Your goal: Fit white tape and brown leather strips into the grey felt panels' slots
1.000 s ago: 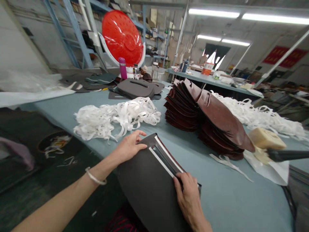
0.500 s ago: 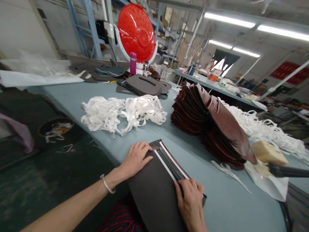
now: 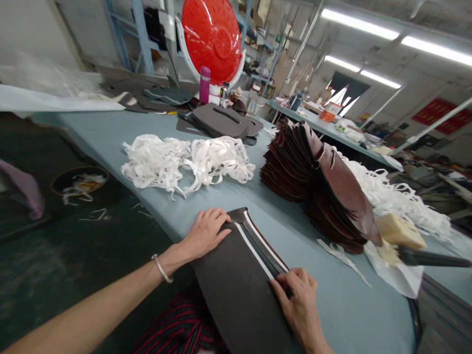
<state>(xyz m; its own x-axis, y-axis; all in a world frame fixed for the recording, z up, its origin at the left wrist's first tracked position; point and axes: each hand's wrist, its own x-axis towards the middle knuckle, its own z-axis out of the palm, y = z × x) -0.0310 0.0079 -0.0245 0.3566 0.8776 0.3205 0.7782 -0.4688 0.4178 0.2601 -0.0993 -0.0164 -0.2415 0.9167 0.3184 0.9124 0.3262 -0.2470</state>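
1. The left hand lies flat and open on the upper edge of a dark leather panel. Its fingers are a little apart, and it does not grip. A thin bangle sits on the left wrist.
2. The right hand is on the same panel, near the end of a long slot. Its fingers are bent, but I cannot tell if they pinch the leather or only press it.
3. The panel lies on the near edge of the blue-grey worktop, and its lower part hangs over the edge, above the person's red and black striped clothing.
4. Two white strips run along the slot, one on each side.
5. Beyond the hands, a loose pile of white strips lies on the worktop.
6. To the right stands a leaning stack of brown leather pieces, with more white strips behind it.
7. Near the right side, a cream sponge block and a dark brush lie on white paper.
8. Farther away are dark grey leather pieces and a purple bottle.
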